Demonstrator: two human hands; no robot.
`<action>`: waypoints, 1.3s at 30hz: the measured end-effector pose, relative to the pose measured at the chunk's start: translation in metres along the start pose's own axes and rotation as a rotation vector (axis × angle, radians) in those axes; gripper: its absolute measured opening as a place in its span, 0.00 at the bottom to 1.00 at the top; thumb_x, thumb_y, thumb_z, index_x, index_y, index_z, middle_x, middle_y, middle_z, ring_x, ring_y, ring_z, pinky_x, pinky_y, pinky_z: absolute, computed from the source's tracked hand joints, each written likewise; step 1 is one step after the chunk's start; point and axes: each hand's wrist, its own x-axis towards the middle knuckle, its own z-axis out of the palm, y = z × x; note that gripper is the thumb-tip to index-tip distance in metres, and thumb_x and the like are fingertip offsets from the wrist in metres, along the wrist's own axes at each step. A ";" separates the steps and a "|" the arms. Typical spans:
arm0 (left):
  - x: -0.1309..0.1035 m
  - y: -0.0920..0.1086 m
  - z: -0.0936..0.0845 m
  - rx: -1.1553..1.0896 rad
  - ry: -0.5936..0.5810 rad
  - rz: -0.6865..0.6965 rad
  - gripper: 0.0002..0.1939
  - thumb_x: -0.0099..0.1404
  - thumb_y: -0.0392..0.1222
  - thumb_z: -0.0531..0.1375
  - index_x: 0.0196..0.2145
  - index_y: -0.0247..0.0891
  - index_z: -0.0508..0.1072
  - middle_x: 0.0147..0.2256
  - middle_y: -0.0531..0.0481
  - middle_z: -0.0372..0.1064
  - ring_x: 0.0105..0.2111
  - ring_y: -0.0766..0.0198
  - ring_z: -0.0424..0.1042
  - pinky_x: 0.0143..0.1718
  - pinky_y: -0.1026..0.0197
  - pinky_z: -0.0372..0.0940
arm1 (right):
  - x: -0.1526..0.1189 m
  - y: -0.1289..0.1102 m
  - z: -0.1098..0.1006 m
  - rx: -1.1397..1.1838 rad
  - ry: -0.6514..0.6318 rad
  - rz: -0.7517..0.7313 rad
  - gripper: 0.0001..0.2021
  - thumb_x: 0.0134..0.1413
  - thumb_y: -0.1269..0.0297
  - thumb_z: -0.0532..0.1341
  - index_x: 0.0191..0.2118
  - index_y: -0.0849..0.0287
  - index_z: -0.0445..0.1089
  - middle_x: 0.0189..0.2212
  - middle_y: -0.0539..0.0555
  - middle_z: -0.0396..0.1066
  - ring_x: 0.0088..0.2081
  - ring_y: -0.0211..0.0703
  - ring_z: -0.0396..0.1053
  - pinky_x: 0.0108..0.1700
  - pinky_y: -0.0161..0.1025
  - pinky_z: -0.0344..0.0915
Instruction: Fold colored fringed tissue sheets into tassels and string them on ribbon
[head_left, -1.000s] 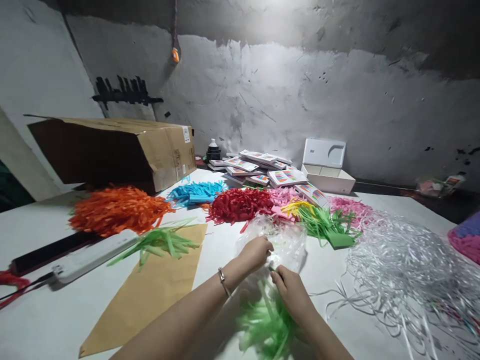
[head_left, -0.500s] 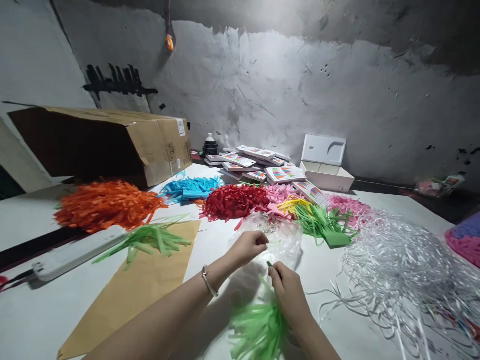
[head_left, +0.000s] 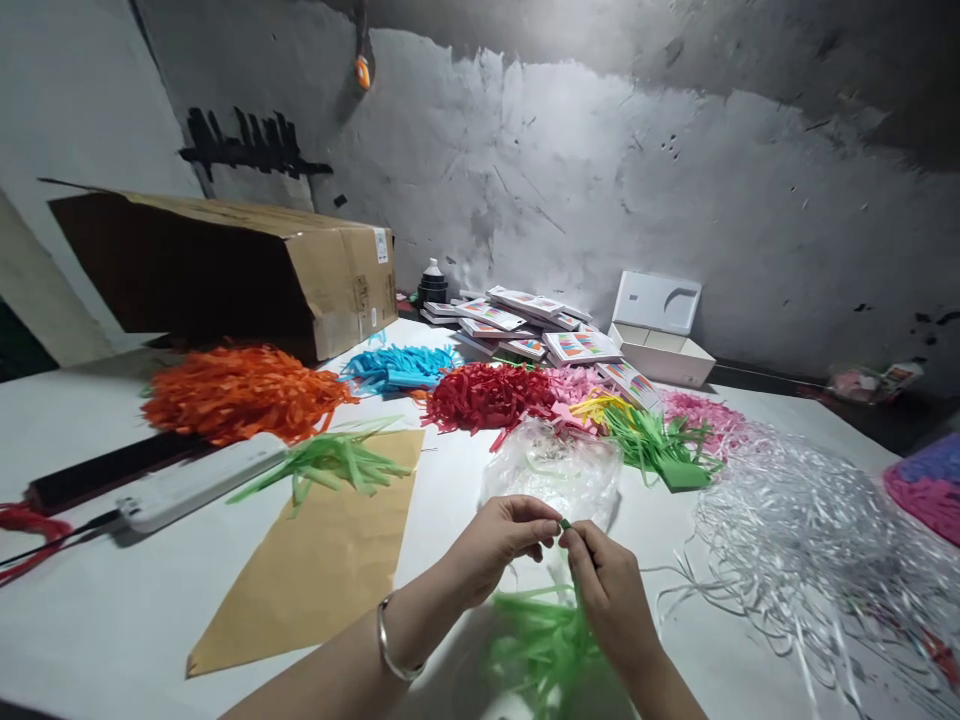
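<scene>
A single view from my head, facing forward and down, my fingers (head_left: 583, 565) near at lower centre, the worktop (head_left: 450, 500) stretching beyond, the grey wall (head_left: 585, 180) farthest back

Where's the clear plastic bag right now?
In the head view, the clear plastic bag lies on the white table just right of centre, beyond the left hand and right hand and in front of the red strips.

It looks like a craft workshop: a rough, patchily plastered wall (head_left: 570, 150) fills the upper frame; below, a white table (head_left: 120, 620) bears heaps of coloured strips (head_left: 491, 397), piled printed packs (head_left: 581, 347) and, at left, an open carton (head_left: 345, 290).
</scene>
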 end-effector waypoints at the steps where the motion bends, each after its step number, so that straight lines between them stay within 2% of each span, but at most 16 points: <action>1: -0.005 0.000 0.000 -0.016 -0.007 -0.002 0.18 0.43 0.48 0.76 0.29 0.33 0.80 0.25 0.48 0.75 0.24 0.67 0.68 0.29 0.63 0.62 | -0.003 -0.003 -0.001 -0.004 -0.003 -0.003 0.17 0.71 0.57 0.49 0.32 0.56 0.67 0.23 0.47 0.66 0.25 0.37 0.63 0.28 0.33 0.56; 5: -0.027 0.002 0.000 -0.042 0.012 0.034 0.16 0.45 0.46 0.76 0.28 0.34 0.81 0.24 0.50 0.74 0.25 0.66 0.67 0.29 0.63 0.63 | -0.014 -0.015 -0.002 -0.017 -0.035 -0.036 0.16 0.70 0.58 0.50 0.32 0.56 0.67 0.24 0.47 0.67 0.26 0.37 0.65 0.29 0.33 0.58; 11: -0.051 0.005 -0.004 -0.025 0.033 0.105 0.10 0.51 0.43 0.72 0.29 0.35 0.81 0.24 0.52 0.72 0.25 0.66 0.67 0.30 0.63 0.64 | -0.026 -0.030 0.007 -0.067 -0.064 -0.132 0.14 0.71 0.64 0.49 0.34 0.55 0.66 0.26 0.47 0.68 0.27 0.36 0.67 0.30 0.32 0.59; 14: -0.060 0.004 -0.010 0.083 0.050 0.164 0.05 0.53 0.38 0.69 0.29 0.35 0.81 0.26 0.51 0.73 0.27 0.65 0.68 0.31 0.63 0.64 | -0.028 -0.036 0.008 -0.164 -0.058 -0.213 0.14 0.71 0.66 0.49 0.32 0.55 0.64 0.24 0.47 0.66 0.25 0.35 0.66 0.28 0.33 0.58; 17: -0.069 0.004 -0.017 0.257 0.049 0.283 0.03 0.55 0.35 0.66 0.30 0.36 0.81 0.30 0.49 0.74 0.30 0.62 0.71 0.34 0.62 0.65 | -0.031 -0.043 0.003 -0.282 -0.122 -0.309 0.13 0.69 0.67 0.49 0.31 0.55 0.61 0.23 0.46 0.63 0.22 0.35 0.63 0.26 0.34 0.55; 20: -0.077 0.007 -0.022 0.392 -0.027 0.323 0.04 0.57 0.36 0.65 0.30 0.36 0.81 0.29 0.48 0.75 0.31 0.61 0.72 0.35 0.61 0.65 | -0.034 -0.047 0.000 -0.236 -0.238 -0.244 0.13 0.70 0.65 0.49 0.30 0.54 0.59 0.23 0.46 0.64 0.23 0.35 0.63 0.26 0.33 0.55; 23: -0.081 0.014 -0.026 0.447 -0.061 0.240 0.04 0.56 0.36 0.65 0.31 0.36 0.81 0.29 0.48 0.76 0.31 0.60 0.72 0.35 0.61 0.64 | -0.041 -0.046 0.006 -0.109 -0.273 -0.152 0.14 0.71 0.61 0.48 0.31 0.54 0.60 0.24 0.46 0.64 0.25 0.35 0.64 0.28 0.31 0.57; 28: -0.084 0.021 -0.036 0.474 -0.048 0.052 0.02 0.51 0.36 0.66 0.24 0.35 0.77 0.23 0.53 0.71 0.27 0.65 0.64 0.29 0.64 0.57 | -0.050 -0.036 0.024 -0.116 -0.252 -0.146 0.14 0.72 0.57 0.48 0.35 0.54 0.65 0.25 0.46 0.69 0.25 0.35 0.68 0.28 0.30 0.58; 31: -0.085 0.018 -0.041 0.416 -0.096 -0.013 0.04 0.49 0.37 0.67 0.24 0.34 0.76 0.22 0.54 0.70 0.25 0.66 0.62 0.28 0.64 0.56 | -0.049 -0.037 0.032 -0.218 -0.183 -0.268 0.16 0.72 0.52 0.49 0.40 0.55 0.67 0.26 0.47 0.71 0.26 0.36 0.70 0.28 0.31 0.59; 35: -0.084 0.014 -0.052 0.299 -0.186 -0.092 0.14 0.50 0.48 0.70 0.24 0.34 0.74 0.21 0.53 0.68 0.24 0.66 0.62 0.26 0.64 0.57 | -0.042 -0.046 0.043 -0.377 -0.075 -0.495 0.22 0.75 0.54 0.42 0.31 0.56 0.64 0.22 0.48 0.68 0.22 0.37 0.66 0.25 0.35 0.53; 39: -0.086 0.014 -0.069 0.247 -0.221 -0.127 0.20 0.49 0.55 0.71 0.24 0.35 0.72 0.22 0.51 0.69 0.26 0.64 0.63 0.25 0.65 0.57 | -0.035 -0.051 0.061 -0.363 -0.050 -0.527 0.24 0.75 0.56 0.41 0.29 0.56 0.62 0.20 0.49 0.67 0.20 0.37 0.63 0.24 0.38 0.47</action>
